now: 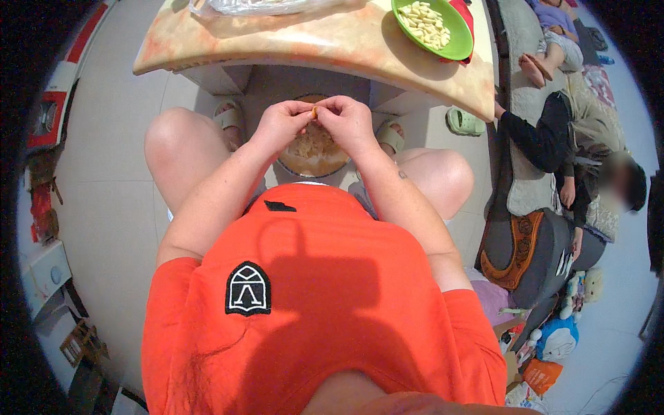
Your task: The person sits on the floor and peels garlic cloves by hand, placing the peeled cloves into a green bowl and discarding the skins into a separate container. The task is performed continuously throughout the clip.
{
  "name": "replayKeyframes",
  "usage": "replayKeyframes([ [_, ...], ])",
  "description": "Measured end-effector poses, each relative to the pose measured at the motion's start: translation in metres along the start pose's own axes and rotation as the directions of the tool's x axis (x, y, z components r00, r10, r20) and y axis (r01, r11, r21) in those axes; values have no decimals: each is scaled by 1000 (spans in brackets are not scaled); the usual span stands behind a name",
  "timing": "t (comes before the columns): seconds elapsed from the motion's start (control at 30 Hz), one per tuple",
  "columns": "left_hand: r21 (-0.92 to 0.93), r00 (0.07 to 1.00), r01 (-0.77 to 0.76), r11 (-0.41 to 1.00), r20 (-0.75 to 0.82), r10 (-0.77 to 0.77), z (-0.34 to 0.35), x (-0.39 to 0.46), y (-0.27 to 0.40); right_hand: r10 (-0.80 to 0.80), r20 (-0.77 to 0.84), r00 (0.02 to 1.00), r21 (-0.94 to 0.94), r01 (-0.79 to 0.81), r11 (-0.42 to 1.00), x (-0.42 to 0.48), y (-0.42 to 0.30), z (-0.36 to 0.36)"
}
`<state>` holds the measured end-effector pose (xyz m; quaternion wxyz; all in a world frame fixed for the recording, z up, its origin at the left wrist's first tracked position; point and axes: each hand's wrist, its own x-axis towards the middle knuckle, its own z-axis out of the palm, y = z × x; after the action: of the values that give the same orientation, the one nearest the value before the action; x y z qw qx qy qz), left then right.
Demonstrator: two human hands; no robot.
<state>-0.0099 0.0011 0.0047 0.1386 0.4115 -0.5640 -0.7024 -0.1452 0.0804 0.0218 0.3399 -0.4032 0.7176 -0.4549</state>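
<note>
My left hand (282, 123) and my right hand (348, 122) meet in front of the table edge. Between their thumbs and fingertips they pinch one small orange-brown piece (314, 113), perhaps a nut or seed; its exact kind is too small to tell. Directly below, on the floor between my feet, stands a round container (337, 167) with light brown scraps (310, 145) in it, partly hidden by my hands. On the table's right part rests a green bowl (463, 37) holding many pale, peeled, elongated kernels (424, 25).
The marbled tabletop (290, 41) juts out ahead, with a clear plastic bag (264, 5) at its far edge. Something red (468, 58) lies under the bowl. A green clog (465, 122) is on the floor. Two people are on the sofa (524, 176) at right.
</note>
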Motion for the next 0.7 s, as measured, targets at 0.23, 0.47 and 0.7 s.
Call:
replayKeyframes([
  [0.23,-48,999,36,998,11,-35,0,-2,0,-89,-6,996,-66,89,994,1,6,1],
  [0.47,-181,997,71,981,34,-66,1,-2,-5,-96,-65,993,-81,91,993,1,-1,3],
  [0.7,-336,996,78,939,-9,-86,1,-2,3,-40,-106,994,-151,24,988,0,-2,1],
])
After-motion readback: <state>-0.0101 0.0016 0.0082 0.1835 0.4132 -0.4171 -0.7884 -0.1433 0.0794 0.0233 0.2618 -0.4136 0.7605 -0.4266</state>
